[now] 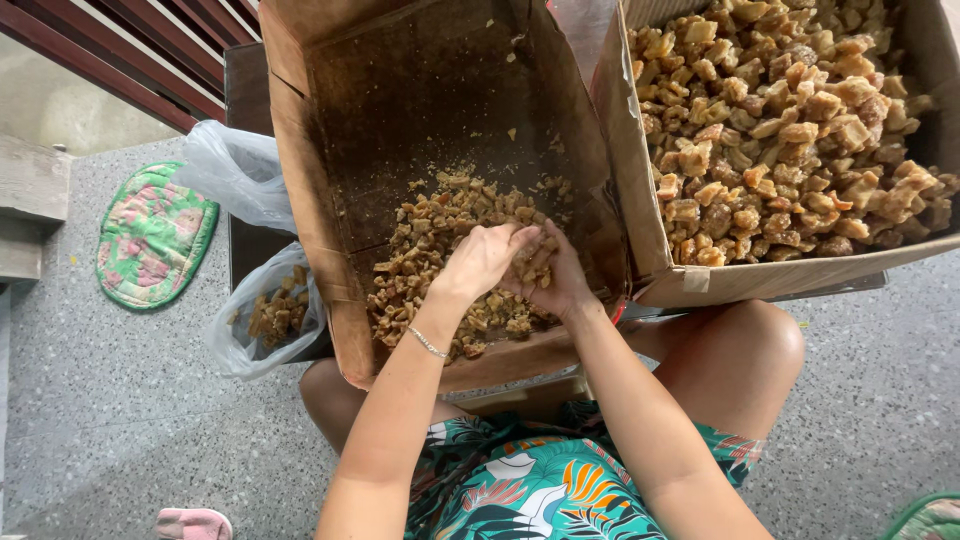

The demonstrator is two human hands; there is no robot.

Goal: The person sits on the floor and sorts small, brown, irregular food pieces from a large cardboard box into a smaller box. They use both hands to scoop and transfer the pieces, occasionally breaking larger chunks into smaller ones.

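Digging both hands into the brown chunks point(420, 250) in my box point(300, 150): left hand point(480, 262) and right hand point(553, 280) cupped together, fingers curled.

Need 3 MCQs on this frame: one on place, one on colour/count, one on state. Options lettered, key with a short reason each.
1. Where are both hands?
A. In the nearly empty box
B. In the full box
C. In the plastic bag

2. How many cardboard boxes hold brown chunks?
A. One
B. Two
C. Four

3. How full is the box on the right of the picture?
A. Empty
B. Only its bottom covered
C. Heaped close to the rim

Answers:
1 A: the left hand and right hand meet on the chunks in the nearly empty box.
2 B: that box and the full box beside it; the plastic bag is no box.
3 C: its pieces pile up near the rim.
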